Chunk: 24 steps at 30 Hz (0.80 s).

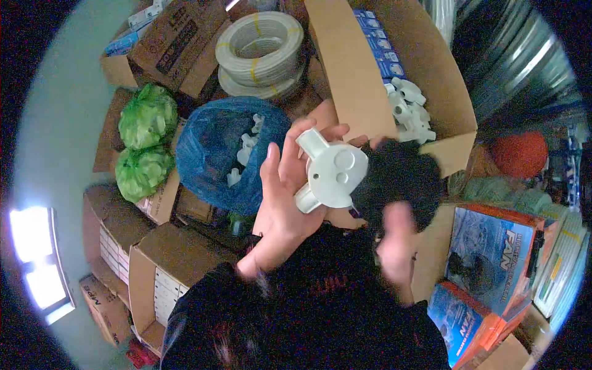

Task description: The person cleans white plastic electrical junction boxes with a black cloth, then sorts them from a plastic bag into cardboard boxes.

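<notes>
A white plastic fitting with two short pipe stubs and a round body rests against the palm and fingers of my left hand, near the middle of the view. Just right of it is a black fuzzy cloth, held by my right hand, whose thumb shows in front of it, blurred. The cloth touches or overlaps the right edge of the fitting. The other fingers of my right hand are hidden behind the cloth.
A blue plastic bag with white fittings lies to the left, beside green bags. Coiled white pipe is behind. An open cardboard box holds more white fittings. Fan boxes stand at the right, cartons at lower left.
</notes>
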Available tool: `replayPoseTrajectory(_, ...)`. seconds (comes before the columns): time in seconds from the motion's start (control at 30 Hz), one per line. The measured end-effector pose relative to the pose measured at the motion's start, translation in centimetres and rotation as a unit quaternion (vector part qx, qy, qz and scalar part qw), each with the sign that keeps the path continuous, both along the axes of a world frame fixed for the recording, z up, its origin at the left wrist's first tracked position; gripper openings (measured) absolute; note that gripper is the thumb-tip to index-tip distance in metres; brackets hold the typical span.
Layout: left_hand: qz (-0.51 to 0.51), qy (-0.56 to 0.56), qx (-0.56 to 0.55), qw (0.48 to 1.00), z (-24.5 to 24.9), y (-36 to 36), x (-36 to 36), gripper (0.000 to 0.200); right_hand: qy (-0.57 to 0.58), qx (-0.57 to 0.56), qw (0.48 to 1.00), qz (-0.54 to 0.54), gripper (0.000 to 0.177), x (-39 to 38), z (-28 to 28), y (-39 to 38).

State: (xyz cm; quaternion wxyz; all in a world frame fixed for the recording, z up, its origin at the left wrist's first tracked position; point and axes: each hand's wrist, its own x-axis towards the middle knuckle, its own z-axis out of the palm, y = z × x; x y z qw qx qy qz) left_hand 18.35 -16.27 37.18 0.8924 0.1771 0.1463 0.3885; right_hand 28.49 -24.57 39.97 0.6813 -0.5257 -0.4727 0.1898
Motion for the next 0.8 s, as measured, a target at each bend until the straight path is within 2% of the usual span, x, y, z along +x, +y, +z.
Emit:
replayPoseTrajectory(0.03, 0.008, 0.035, 0.046, 0.998, 0.2, -0.1, 0.0, 0.058, -0.167, -0.036, 0.985, 0.005, 0.046, 0.0, -0.3, 0.1)
replayPoseTrajectory(0.17, 0.063, 0.040, 0.120, 0.990, -0.4, -0.6, 0.1, 0.066, -0.171, -0.110, 0.978, -0.046, 0.051, -2.2, -2.1, -0.7)
replayPoseTrajectory(0.33, 0.050, 0.114, 0.144, 0.982, -1.6, -0.8, -0.3, 0.065, -0.089, -0.071, 0.991, -0.070, 0.029, -1.0, -1.6, 1.2)
replayPoseTrajectory(0.37, 0.032, 0.107, 0.135, 0.984, -1.4, -0.7, -0.4, 0.063, -0.058, -0.088, 0.987, -0.119, 0.019, -1.2, -0.9, 1.4)
replayPoseTrajectory(0.43, -0.023, 0.006, 0.027, 0.999, -0.9, -0.5, -0.6, 0.062, 0.048, -0.092, 0.990, -0.094, 0.021, -0.4, -0.1, 0.7)
replayPoseTrajectory(0.5, -0.067, -0.078, -0.069, 0.992, -0.2, -0.3, -0.9, 0.063, 0.192, -0.123, 0.969, -0.097, 0.024, -0.2, 1.5, -0.5)
replayPoseTrajectory(0.53, -0.074, -0.081, -0.065, 0.992, 0.1, -0.2, -1.0, 0.063, 0.214, -0.108, 0.966, -0.101, 0.028, 0.0, 1.5, -0.9)
replayPoseTrajectory(0.6, -0.089, -0.086, -0.055, 0.991, 0.4, -0.1, -1.0, 0.063, 0.135, -0.095, 0.986, -0.022, 0.048, 1.2, 1.0, -1.8)
replayPoseTrajectory(0.67, -0.089, -0.096, -0.049, 0.990, 0.3, -0.1, -0.8, 0.062, 0.098, -0.143, 0.985, -0.014, 0.047, 0.9, 1.9, -2.4)
replayPoseTrajectory(0.73, -0.090, -0.084, -0.038, 0.992, 0.3, -0.1, -0.8, 0.059, -0.024, -0.156, 0.987, 0.005, 0.045, 1.1, 2.6, -2.2)
replayPoseTrajectory(0.77, -0.084, -0.062, -0.030, 0.994, 0.4, -0.1, -0.7, 0.059, -0.128, -0.143, 0.981, 0.020, 0.042, 1.6, 2.7, -1.6)
replayPoseTrajectory(0.8, -0.078, -0.040, -0.022, 0.996, 0.6, -0.1, -0.6, 0.060, -0.152, -0.141, 0.978, 0.015, 0.038, 1.5, 2.8, -1.3)
